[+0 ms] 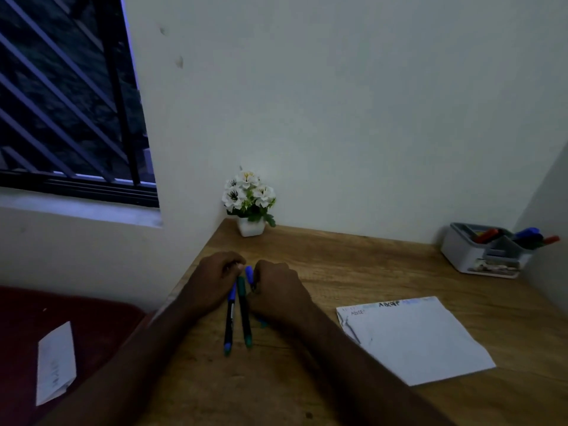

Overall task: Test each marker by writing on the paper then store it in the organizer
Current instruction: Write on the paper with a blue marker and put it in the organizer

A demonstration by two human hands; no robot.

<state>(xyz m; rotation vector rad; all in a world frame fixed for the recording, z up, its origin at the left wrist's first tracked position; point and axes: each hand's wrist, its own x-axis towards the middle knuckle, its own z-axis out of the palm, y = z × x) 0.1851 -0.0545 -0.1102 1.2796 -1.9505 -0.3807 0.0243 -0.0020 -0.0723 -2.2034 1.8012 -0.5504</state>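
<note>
Blue and green plastic: two markers lie side by side on the wooden tabletop (338, 265), between the hands. Blue-capped marker (229, 318) by the left hand (212, 284), green marker (244, 315) just right of it. Left hand curled, thumb and fingertips at the markers' far ends; looks like a pinch, but which barrel can't be told. Right hand (276, 290) curled round a third marker w/ blue cap (249, 273), tip poking up past the knuckles.

Step in hand, as judged: picking the next marker to test. To do well: take one barrel only, keep the other flat so it doesn't roll off the near-left edge; uncap w/ left hand steadying, then carry to the paper (415, 339), which lies well apart to the right. Write below the existing lettering on the top strip, where the sheet is bare. Recap before storing.

Organizer (479, 253) sits far right at the wall, several markers already in it.

Hard to make out: dim light, colours muddy; fingertips hidden behind knuckles; a greenish bit under the right wrist, unclear. Organizer's compartments and count not legible. Paper's lettering only partly readable.
</note>
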